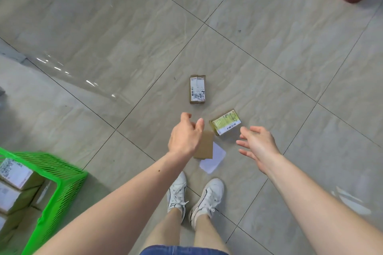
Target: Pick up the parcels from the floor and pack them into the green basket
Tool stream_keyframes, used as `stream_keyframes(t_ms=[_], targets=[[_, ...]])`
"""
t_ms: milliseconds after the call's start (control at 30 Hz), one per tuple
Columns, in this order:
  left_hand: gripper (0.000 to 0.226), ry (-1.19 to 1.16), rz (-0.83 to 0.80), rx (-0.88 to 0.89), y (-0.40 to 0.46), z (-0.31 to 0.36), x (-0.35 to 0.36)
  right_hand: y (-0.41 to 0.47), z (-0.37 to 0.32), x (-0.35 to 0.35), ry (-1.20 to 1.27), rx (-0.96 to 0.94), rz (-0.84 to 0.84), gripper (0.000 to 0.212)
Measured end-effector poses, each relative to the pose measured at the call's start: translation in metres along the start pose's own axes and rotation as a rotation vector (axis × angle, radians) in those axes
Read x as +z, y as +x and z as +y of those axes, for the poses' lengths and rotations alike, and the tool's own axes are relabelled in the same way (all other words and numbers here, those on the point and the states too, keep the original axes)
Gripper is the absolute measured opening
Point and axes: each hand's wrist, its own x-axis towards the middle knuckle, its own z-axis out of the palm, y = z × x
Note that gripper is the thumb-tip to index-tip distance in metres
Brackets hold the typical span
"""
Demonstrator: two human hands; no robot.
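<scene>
Green basket sits well left of my shoes, parcels inside. Ahead of shoes: three floor parcels. Left hand and right hand both loose, grip holding nothing.
</scene>
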Motion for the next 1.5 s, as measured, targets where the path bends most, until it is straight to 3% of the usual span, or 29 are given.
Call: stream_keyframes(t_ms=[133, 433, 600, 733, 833, 900, 1067, 1200, 1333, 1500], targets=[[0.055, 0.014, -0.062, -0.008, 0.032, -0.007, 0.047, 0.048, 0.022, -0.015, -0.023, 0.033, 0.022, 0.066], [0.065, 0.085, -0.192, -0.019, 0.14, -0.046, 0.163, 0.196, 0.09, -0.004, -0.134, 0.056, -0.001, 0.068], [0.073, 0.25, -0.273, 0.084, 0.202, -0.061, 0.208, 0.269, 0.115, 0.008, -0.099, 0.143, -0.048, 0.068], [0.067, 0.345, -0.298, 0.061, 0.242, -0.066, 0.239, 0.317, 0.125, 0.014, -0.099, 0.148, -0.079, 0.07], [0.05, 0.414, -0.304, 0.049, 0.258, -0.072, 0.255, 0.336, 0.132, 0.018, -0.108, 0.151, -0.098, 0.062], [0.041, 0.409, -0.278, 0.054, 0.262, -0.075, 0.259, 0.339, 0.132, 0.022, -0.087, 0.154, -0.104, 0.05], [0.048, 0.335, -0.259, 0.053, 0.238, -0.06, 0.242, 0.311, 0.113, 0.013, -0.07, 0.129, -0.054, 0.043], [0.046, 0.305, -0.261, 0.068, 0.197, -0.032, 0.205, 0.261, 0.084, -0.001, -0.075, 0.118, -0.023, 0.026], [0.047, 0.191, -0.218, 0.036, 0.148, 0.002, 0.153, 0.201, 0.045, -0.007, -0.067, 0.073, -0.013, 0.043], [0.049, 0.041, -0.149, -0.017, 0.098, 0.035, 0.086, 0.131, -0.008, -0.003, -0.06, 0.022, -0.018, 0.045]])
